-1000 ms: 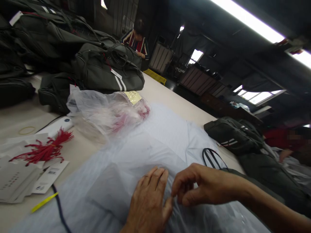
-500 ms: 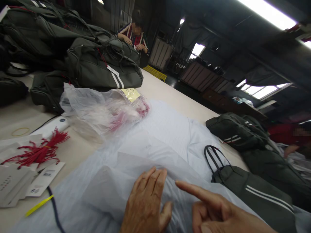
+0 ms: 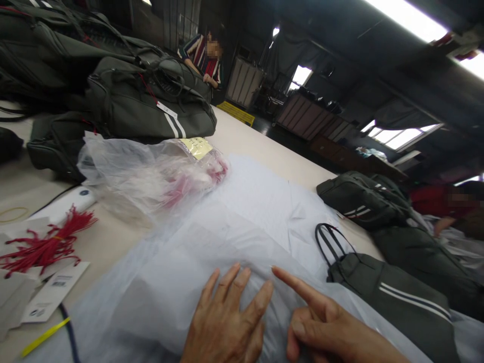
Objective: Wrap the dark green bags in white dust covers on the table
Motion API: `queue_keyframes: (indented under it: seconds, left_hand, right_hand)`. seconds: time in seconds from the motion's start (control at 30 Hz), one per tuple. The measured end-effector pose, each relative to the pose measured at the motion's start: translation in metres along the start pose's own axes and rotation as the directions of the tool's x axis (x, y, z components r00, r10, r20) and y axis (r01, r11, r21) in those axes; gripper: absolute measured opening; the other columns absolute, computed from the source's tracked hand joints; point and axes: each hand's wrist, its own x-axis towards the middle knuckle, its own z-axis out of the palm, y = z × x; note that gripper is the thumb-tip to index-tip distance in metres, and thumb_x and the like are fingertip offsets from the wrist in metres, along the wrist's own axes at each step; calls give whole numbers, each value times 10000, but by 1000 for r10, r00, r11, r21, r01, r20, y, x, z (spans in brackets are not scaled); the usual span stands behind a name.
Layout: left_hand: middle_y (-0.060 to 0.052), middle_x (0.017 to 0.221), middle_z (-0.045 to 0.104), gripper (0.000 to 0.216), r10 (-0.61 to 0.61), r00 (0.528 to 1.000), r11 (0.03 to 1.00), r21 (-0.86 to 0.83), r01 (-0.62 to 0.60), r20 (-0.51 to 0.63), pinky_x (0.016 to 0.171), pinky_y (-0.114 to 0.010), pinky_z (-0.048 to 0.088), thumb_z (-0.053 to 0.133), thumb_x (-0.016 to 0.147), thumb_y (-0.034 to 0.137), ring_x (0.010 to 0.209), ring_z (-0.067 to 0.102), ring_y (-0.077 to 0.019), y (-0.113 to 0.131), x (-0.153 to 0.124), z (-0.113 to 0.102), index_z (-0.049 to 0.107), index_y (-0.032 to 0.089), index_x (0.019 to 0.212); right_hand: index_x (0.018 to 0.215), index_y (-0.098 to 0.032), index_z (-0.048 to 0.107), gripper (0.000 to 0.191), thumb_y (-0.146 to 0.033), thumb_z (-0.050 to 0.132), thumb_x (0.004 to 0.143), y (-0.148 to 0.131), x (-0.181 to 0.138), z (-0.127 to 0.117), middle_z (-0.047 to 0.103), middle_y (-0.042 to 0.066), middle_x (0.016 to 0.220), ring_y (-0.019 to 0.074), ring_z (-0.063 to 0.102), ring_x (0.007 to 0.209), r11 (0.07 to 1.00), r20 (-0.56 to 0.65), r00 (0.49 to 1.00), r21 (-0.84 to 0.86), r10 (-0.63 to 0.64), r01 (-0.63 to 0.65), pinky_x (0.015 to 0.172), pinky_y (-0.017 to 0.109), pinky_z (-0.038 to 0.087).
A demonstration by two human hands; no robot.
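Note:
My left hand (image 3: 227, 322) lies flat, fingers spread, on a pile of thin white plastic bags (image 3: 212, 237) that covers the near table. My right hand (image 3: 325, 327) rests beside it on the plastic with the forefinger stretched out and the other fingers curled; it holds nothing. Just right of my right hand a dark green bag with white stripes and black handles (image 3: 393, 297) lies partly on the plastic.
A clear bag of red tags (image 3: 151, 174) sits beyond the plastic. Red strings (image 3: 45, 244) and paper hang tags (image 3: 49, 292) lie at left. Dark green bags (image 3: 143, 101) are piled at the back left, more at right (image 3: 359, 199). Other people are at the far end and at the right.
My right hand has let go of its pinch near the left hand, drawn back to the lower right and stretched out its forefinger. The left hand's fingers have spread. The view has shifted slightly.

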Motion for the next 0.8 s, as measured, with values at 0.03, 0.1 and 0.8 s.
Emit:
queue_keyframes:
  seconds: [0.03,0.1,0.8]
  left_hand:
    - [12,1158,699,364,-1,1000,1000,-3,1,1,983,-365,379,451,944,437,1138,580,-187,1,-1,1,574,377,1281]
    - [11,1158,695,346,-23,1000,1000,-21,23,-13,996,-369,361,443,944,449,1146,568,-189,3,-3,5,592,394,1252]
    - [28,1267,647,447,105,991,991,75,-111,86,963,-389,437,510,906,527,1212,550,-206,-7,-14,12,480,458,1347]
  right_hand:
    - [1534,-268,177,937,-479,693,781,1,1,0,700,43,822,22,376,392,1000,-11,1000,9,-6,6,346,140,157]
    - [1534,-257,185,958,-485,706,762,3,2,0,697,41,799,22,355,395,1000,-21,1000,18,-12,13,353,144,143]
    - [1454,-377,383,587,-99,390,937,-48,42,-74,697,48,981,185,624,769,-386,516,805,-834,-292,394,742,332,495]
